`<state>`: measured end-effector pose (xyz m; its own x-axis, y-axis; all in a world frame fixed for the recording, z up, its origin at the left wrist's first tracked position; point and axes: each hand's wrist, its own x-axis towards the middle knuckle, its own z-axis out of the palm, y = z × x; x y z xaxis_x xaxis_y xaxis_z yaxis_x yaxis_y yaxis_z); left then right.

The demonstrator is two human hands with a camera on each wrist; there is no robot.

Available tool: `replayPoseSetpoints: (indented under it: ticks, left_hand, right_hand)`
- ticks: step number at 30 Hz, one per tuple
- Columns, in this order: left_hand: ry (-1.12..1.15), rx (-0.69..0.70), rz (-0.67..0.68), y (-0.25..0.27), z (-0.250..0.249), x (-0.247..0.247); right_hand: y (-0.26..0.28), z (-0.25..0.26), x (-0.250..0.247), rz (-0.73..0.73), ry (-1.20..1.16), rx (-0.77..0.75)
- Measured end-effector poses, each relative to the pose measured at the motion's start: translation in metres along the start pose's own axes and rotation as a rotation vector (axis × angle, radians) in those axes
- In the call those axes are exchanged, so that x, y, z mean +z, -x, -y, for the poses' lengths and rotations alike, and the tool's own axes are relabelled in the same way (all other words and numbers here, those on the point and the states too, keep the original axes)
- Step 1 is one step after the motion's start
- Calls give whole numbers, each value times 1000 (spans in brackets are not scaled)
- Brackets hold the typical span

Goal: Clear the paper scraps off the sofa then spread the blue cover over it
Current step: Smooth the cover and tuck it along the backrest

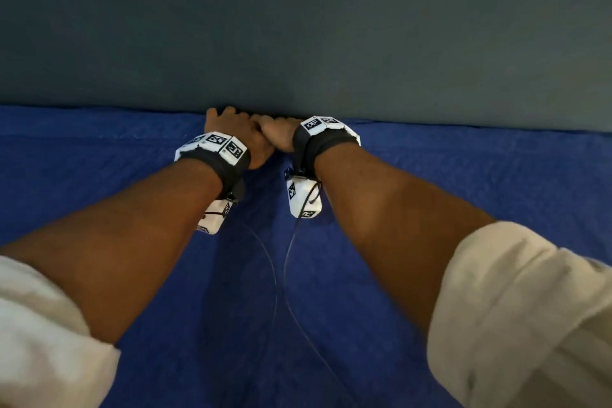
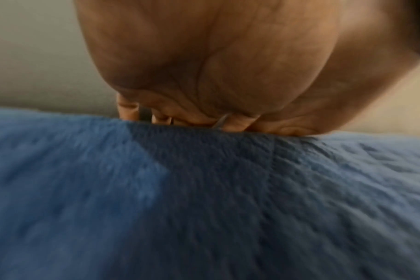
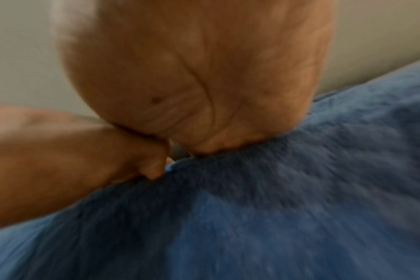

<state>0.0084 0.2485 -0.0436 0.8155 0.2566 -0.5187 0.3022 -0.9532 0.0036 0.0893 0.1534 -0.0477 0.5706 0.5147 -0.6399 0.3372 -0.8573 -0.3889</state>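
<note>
Fingertips of my left hand [image 1: 231,132] and right hand [image 1: 278,134] are disappearing into the crease under the smooth grey sofa backrest [image 1: 331,26]; I cannot tell whether either is gripping. The hands are touching. The quilted, faintly wrinkled blue cover [image 1: 430,192] is lying across the seat. Both wrist views are blurring.

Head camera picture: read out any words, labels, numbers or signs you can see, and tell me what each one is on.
No readable words or numbers in any view.
On the left wristband: black-and-white square marker patterns, not text.
On the right wristband: the same kind of marker patterns, not text.
On the blue cover: no label or print shows.
</note>
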Motion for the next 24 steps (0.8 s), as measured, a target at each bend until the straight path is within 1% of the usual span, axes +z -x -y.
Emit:
replayPoseSetpoints:
  ticks: [1,3,5,6,7,8,9,10,11,13,14,15,17,18,19,20,22,24]
  left_hand:
    - [9,-12,-10,-1,-1,2]
    - [55,-40,-50,-1,1,8]
    - [71,-59,-96,1,-2,12]
    - [60,-65,-122,3,-3,12]
    - [46,-70,-148,6,-8,11]
    - [42,-73,-179,8,-14,10]
    - [45,-77,-211,8,-23,7]
    - [51,-90,-237,9,-27,3]
    - [55,-106,-257,9,-30,0]
    - [62,-120,-316,9,-36,-7]
    - [74,-88,-359,8,-43,-9]
    - [103,-21,-385,8,-52,-9]
    - [185,154,-401,5,-81,-12]
    - [238,208,-372,5,-96,-13]
    - [278,225,-337,3,-111,-16]
    - [282,214,-315,0,-120,-18]
    - [218,173,-279,-8,-129,-22]
    - [136,106,-197,-13,-131,-21]
  right_hand:
    - [2,-3,4,1,5,5]
    - [15,-15,14,-76,-18,-36]
    - [34,-42,23,-220,-61,-147]
    - [45,-57,25,-321,-57,-194]
    - [56,-77,25,-435,-31,-201]
    - [65,-98,21,-520,10,-162]
    - [72,-122,13,-551,45,-92]
    - [77,-141,6,-536,78,-42]
    - [80,-156,-3,-495,117,-34]
    - [81,-176,-13,-430,201,-97]
    - [79,-180,-15,-425,225,-122]
    - [76,-179,-15,-425,233,-126]
    - [73,-172,-12,-399,219,-83]
    - [72,-164,-10,-387,223,-61]
    - [70,-157,-11,-380,237,-37]
    - [66,-149,-14,-368,262,-13]
    - [56,-139,-25,-332,324,26]
    - [47,-138,-31,-263,409,16]
